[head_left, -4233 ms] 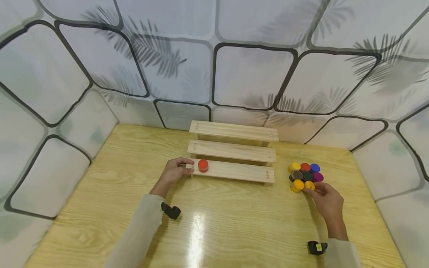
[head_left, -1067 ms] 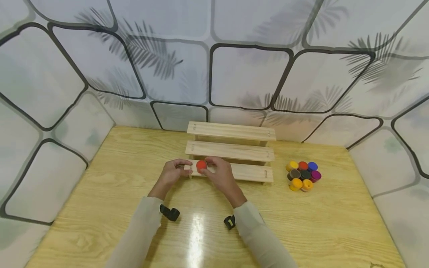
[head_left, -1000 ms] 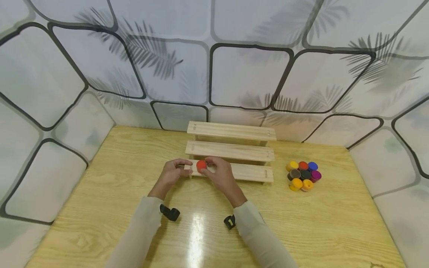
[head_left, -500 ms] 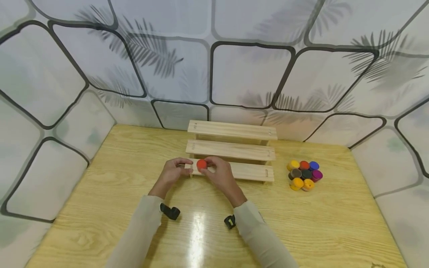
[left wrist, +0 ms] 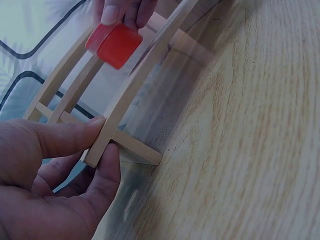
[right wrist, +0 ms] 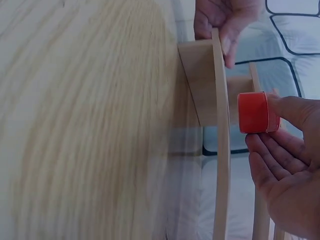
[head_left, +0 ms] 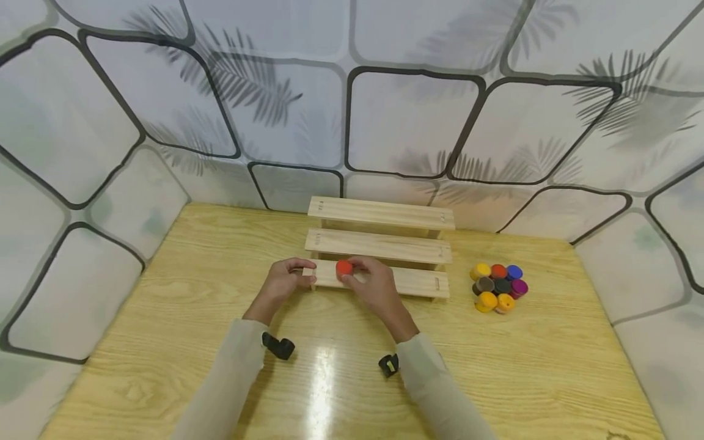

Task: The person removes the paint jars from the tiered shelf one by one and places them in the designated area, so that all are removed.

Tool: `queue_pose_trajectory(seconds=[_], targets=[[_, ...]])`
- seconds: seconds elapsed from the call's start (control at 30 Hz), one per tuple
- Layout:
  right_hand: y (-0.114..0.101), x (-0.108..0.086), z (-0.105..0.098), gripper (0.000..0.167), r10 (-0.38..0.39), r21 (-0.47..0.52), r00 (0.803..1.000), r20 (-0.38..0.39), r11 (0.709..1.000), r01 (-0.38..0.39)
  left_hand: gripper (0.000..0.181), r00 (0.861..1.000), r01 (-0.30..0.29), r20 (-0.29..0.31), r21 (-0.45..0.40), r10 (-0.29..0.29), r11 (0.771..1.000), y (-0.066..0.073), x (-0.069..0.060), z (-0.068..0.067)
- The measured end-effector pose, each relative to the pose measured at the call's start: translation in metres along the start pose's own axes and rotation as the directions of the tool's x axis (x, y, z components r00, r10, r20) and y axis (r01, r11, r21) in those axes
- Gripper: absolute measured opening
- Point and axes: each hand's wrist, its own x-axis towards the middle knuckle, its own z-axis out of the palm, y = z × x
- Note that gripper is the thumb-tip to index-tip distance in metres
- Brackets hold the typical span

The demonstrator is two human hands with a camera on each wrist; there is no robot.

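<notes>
My left hand [head_left: 283, 281] pinches the left end of the lowest board of a three-step wooden rack [head_left: 379, 244]. In the left wrist view the thumb of that hand [left wrist: 65, 175] lies on one face of the board [left wrist: 122, 107] and the fingers on the other. My right hand [head_left: 376, 287] holds a small red paint jar [head_left: 344, 269] between thumb and fingers, over the left part of that lowest step. A narrow gap shows between the red jar [right wrist: 252, 112] and the board [right wrist: 222, 130] in the right wrist view.
To the right of the rack several small jars stand clustered on the wooden table [head_left: 220, 391]: among them a blue jar [head_left: 514, 272], a purple jar [head_left: 519, 288] and a yellow-orange jar [head_left: 486, 301]. A patterned wall covering [head_left: 412, 122] encloses the table behind and at both sides.
Earlier my right hand was at the jar cluster; it came over to the red jar and gripped it. In the last half second the jar moved right along the lowest step. My left hand stayed.
</notes>
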Motion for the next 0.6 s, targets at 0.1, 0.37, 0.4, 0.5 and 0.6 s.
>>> queue_pose_trajectory(seconds=[0.1,0.37,0.4,0.5,0.6], targets=[[0.003,-0.002,-0.010,0.034,0.012,0.011,1.000,-0.016,1.000,-0.011,0.031,1.000,-0.001,0.007,0.002,0.001,1.000,-0.001,0.001,0.000],[0.010,-0.010,-0.033,0.034,-0.013,-0.019,0.998,-0.062,1.000,0.012,0.030,1.000,-0.013,0.014,0.004,0.013,1.000,-0.001,0.001,-0.001],[0.011,-0.011,-0.035,0.034,-0.026,-0.028,0.997,-0.069,0.999,0.024,0.030,1.000,-0.010,0.011,0.004,0.010,1.000,0.000,0.001,-0.001],[0.012,-0.014,-0.043,0.033,-0.048,-0.040,0.995,-0.089,0.998,0.044,0.030,1.000,-0.007,0.008,0.006,0.007,1.000,0.000,0.000,-0.001],[0.014,-0.017,-0.050,0.032,-0.048,-0.037,0.993,-0.103,0.998,0.044,0.031,1.000,-0.002,0.008,0.007,0.002,1.000,0.000,0.000,-0.001]])
